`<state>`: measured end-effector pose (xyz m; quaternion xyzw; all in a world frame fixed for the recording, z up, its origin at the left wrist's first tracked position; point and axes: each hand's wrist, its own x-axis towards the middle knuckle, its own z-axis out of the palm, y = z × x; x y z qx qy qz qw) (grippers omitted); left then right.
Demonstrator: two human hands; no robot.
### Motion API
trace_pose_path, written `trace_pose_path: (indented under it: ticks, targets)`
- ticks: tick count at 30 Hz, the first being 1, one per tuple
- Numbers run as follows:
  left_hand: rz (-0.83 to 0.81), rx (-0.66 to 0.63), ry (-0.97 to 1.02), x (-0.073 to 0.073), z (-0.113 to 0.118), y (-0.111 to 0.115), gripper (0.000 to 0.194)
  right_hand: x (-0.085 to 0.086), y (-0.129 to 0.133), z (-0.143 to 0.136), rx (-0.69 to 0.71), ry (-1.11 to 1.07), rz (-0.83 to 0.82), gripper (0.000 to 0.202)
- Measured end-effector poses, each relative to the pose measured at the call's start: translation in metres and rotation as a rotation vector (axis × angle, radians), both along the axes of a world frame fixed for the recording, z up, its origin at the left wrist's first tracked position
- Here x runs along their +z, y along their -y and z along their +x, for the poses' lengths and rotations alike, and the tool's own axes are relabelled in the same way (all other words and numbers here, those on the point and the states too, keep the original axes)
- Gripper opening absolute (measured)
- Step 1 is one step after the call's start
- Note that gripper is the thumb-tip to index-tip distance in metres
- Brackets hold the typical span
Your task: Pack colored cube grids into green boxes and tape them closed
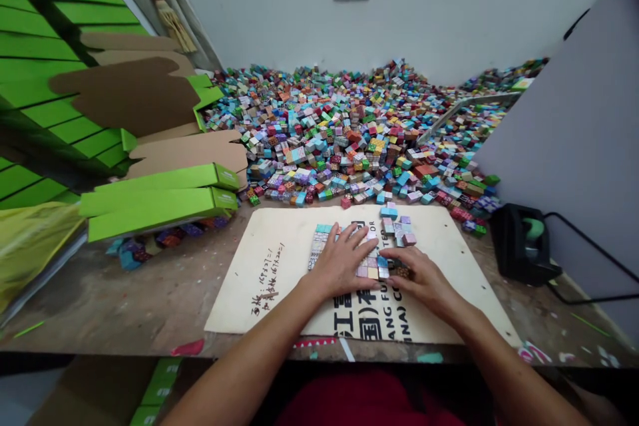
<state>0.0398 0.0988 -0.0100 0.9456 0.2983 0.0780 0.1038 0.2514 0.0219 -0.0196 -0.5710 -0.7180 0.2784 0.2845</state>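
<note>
Small patterned paper-covered cubes [371, 273] sit in a tight flat block of rows on a cream cardboard sheet [279, 233]. My left hand [342, 263] lies flat over this block with its fingers spread, hiding much of it. At the block's right edge, my right hand [422, 276] has its thumb and index finger curled about a blue cube [383, 263]. A brown patterned cube [402, 273] shows under the right hand's fingers. Just beyond them, several loose pink, purple and blue cubes [398, 229] rest on the sheet.
A huge heap of cubes [339, 133] spreads along the wall. Green boxes [160, 203] and an open brown-lined box [140, 93] stand left. A black tape dispenser [524, 243] is on the right, near a grey panel [574, 113]. A yellow bag [37, 239] lies far left.
</note>
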Motion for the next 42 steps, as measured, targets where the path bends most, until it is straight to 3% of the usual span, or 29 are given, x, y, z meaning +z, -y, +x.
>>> trace_pose_path:
  ticks: [5, 8, 13, 16, 21, 25, 34, 37, 42]
  targets:
    - [-0.013, -0.011, -0.011, 0.003, 0.000, -0.001, 0.088, 0.002, 0.007, 0.020, 0.009, -0.136, -0.059, 0.048]
    - [-0.011, -0.015, 0.030, 0.008, 0.001, 0.003, 0.088, 0.001, 0.011, 0.027, -0.016, -0.027, -0.013, 0.045]
    - [-0.030, -0.065, 0.130, 0.010, 0.005, 0.012, 0.048, -0.005, -0.001, 0.017, -0.150, 0.130, 0.056, 0.036]
    - [-0.025, -0.062, 0.176, 0.005, 0.006, 0.014, 0.040, -0.010, -0.020, 0.011, -0.211, 0.146, 0.074, 0.027]
    - [-0.031, -0.040, 0.226, -0.002, 0.004, 0.016, 0.042, -0.014, -0.040, 0.013, -0.148, 0.107, 0.105, 0.017]
    - [-0.034, -0.034, 0.227, -0.001, 0.003, 0.018, 0.041, -0.011, -0.043, 0.014, -0.110, 0.018, 0.121, 0.030]
    - [-0.017, -0.032, 0.252, 0.000, 0.004, 0.019, 0.038, 0.008, -0.051, 0.014, 0.043, 0.197, -0.065, 0.036]
    - [-0.026, -0.033, 0.253, -0.001, 0.003, 0.019, 0.042, 0.005, -0.046, 0.019, 0.096, 0.111, -0.090, 0.033]
    - [-0.009, -0.013, 0.203, 0.004, 0.006, 0.019, 0.048, -0.003, -0.041, 0.019, 0.069, 0.092, -0.073, 0.037]
